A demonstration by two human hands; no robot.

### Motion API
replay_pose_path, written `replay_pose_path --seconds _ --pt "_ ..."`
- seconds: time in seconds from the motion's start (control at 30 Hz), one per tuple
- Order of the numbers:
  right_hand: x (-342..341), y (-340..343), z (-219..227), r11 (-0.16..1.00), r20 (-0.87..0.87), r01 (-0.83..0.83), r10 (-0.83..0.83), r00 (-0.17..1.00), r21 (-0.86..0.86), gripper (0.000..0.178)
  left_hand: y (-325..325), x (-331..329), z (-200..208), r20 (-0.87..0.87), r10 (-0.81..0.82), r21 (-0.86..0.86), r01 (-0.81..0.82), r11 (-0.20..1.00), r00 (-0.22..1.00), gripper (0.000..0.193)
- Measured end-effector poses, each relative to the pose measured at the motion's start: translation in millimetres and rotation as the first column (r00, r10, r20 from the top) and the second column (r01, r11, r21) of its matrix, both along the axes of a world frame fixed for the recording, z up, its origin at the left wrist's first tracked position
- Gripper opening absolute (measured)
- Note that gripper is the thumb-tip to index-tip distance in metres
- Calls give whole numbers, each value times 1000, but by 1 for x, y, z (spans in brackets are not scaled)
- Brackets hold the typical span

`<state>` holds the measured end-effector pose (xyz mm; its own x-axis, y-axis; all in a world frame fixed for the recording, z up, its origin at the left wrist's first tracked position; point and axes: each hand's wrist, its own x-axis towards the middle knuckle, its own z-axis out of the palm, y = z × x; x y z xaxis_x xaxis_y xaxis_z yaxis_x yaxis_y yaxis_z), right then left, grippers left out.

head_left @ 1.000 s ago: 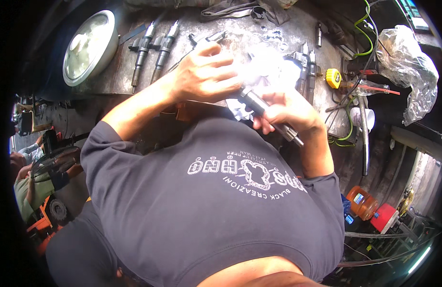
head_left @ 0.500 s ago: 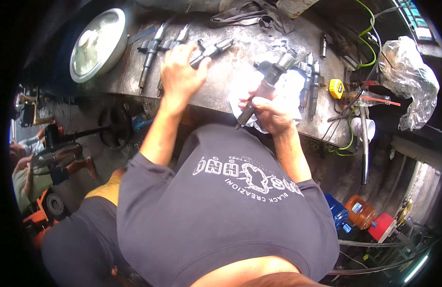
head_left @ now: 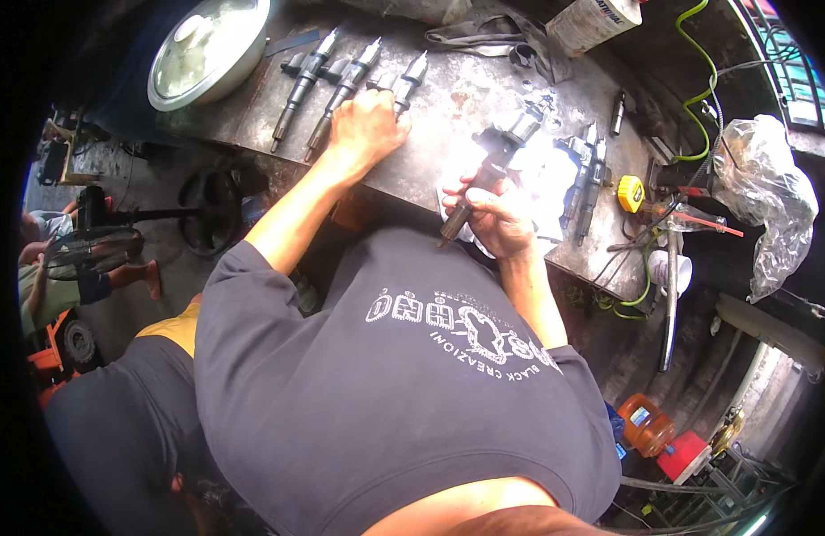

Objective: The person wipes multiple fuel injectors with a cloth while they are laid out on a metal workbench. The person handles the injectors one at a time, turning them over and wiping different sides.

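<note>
On the metal workbench [head_left: 428, 165], my left hand [head_left: 366, 132] is closed over the lower part of a fuel injector [head_left: 412, 79], whose pointed tip sticks out beyond the fingers. Two more injectors, a left one [head_left: 298, 100] and a middle one [head_left: 345, 89], lie side by side just left of it. My right hand [head_left: 500, 217] grips another injector [head_left: 509, 141] by its body, tilted over a brightly lit white sheet [head_left: 545, 201]. To the right of that hand lie a dark injector [head_left: 573, 183] and a second one [head_left: 593, 188], close together.
A white lidded basin [head_left: 207, 62] stands at the far left. Toward the back lie a dark strap [head_left: 484, 34] and a white can [head_left: 594, 22]. On the right are a yellow tape measure [head_left: 629, 193], a bottle with a straw [head_left: 694, 217], a green hose [head_left: 706, 80] and a plastic bag [head_left: 752, 170].
My left hand has closed on the slanted injector, which now lies turned nearly parallel with the two beside it. My right hand keeps its injector in much the same place. The view has shifted.
</note>
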<state>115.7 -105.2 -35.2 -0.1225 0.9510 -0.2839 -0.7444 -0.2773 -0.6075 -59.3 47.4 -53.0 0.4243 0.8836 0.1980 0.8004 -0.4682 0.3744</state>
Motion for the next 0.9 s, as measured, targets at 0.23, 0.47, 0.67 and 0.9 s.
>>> replay_pose_path --seconds 0.23,0.47,0.67,0.9 --pt "1 -1 -5 1000 1 -5 5 1000 -23 26 0 -3 5 8 -1 23 1 1000 1000 32" --pt "2 2 -5 1000 -1 -12 12 1000 -26 26 1 -5 7 -35 33 1 -33 999 999 31" --pt "2 3 -3 999 -10 -29 29 1000 -38 21 4 -9 11 -67 42 -10 -43 999 997 31" --pt "1 5 -10 999 -22 -41 41 999 -32 23 -5 -13 25 -84 97 -71 -103 992 992 32"
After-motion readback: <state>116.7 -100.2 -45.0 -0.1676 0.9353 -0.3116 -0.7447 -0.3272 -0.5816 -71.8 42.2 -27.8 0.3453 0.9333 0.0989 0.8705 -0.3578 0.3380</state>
